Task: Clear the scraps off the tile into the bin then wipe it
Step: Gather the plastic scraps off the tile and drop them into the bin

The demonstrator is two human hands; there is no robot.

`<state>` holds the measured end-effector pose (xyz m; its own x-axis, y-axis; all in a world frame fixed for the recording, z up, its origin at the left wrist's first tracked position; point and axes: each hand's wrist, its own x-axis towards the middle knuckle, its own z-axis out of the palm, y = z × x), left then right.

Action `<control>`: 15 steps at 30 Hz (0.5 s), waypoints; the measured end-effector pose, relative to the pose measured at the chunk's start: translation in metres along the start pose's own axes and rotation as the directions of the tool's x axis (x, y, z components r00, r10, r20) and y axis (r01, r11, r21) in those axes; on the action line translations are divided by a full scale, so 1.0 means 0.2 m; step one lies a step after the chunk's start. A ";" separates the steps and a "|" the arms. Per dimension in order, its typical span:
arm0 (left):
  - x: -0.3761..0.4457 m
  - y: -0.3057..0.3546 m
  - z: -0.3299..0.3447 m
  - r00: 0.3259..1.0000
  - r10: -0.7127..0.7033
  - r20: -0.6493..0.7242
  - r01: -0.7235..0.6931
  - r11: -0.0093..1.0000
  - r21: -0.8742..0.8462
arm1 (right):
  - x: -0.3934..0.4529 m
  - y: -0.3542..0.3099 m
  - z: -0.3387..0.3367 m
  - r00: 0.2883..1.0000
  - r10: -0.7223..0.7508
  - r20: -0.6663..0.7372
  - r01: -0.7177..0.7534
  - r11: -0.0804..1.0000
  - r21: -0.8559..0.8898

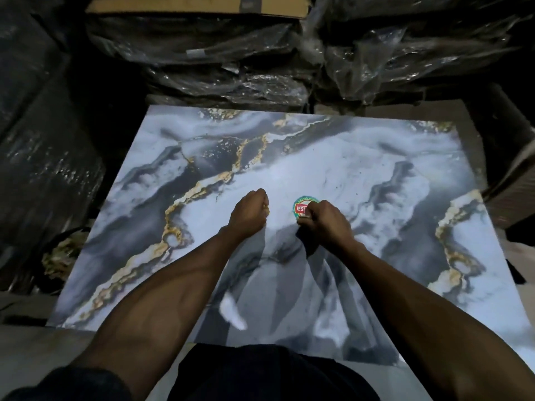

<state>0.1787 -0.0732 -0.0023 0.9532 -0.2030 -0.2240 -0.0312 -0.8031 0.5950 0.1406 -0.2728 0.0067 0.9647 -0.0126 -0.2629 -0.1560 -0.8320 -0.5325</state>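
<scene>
A large glossy tile (333,157) with a blue-grey marble pattern and gold veins lies flat in front of me. Near its middle sits a round green and red sticker (303,206). My right hand (325,222) has its fingers curled at the sticker's near edge and pinches it. My left hand (249,215) is curled into a fist on the tile a short way to the left; a small pale scrap seems to sit in its fingers. Tiny dark specks dot the tile to the upper right of the sticker.
Plastic-wrapped dark stacks (220,62) and a cardboard box (197,4) stand behind the tile. More wrapped bundles (37,146) rise at the left. A dark container holding pale scraps (62,256) sits off the tile's left edge. Cardboard (515,180) lies at right.
</scene>
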 end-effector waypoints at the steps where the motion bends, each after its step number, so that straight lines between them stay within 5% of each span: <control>1: -0.01 0.00 -0.01 1.000 -0.022 -0.012 0.021 0.997 -0.069 | 0.02 0.00 0.01 1.000 -0.027 0.008 0.027 1.000 -0.008; 8: -0.12 -0.08 -0.06 0.957 -0.211 -0.200 0.144 0.942 -0.303 | 0.07 0.04 0.09 0.929 -0.370 0.027 0.368 0.909 -0.196; 15: -0.23 -0.14 -0.03 0.922 -0.289 -0.256 0.195 0.920 -0.340 | 0.02 0.00 0.10 0.936 -0.349 -0.041 0.318 0.892 -0.323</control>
<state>0.1383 -0.0384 -0.0033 0.9652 0.1885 -0.1815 0.2589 -0.5880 0.7663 0.1407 -0.2619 -0.0102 0.9664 0.2557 -0.0279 0.2361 -0.9247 -0.2986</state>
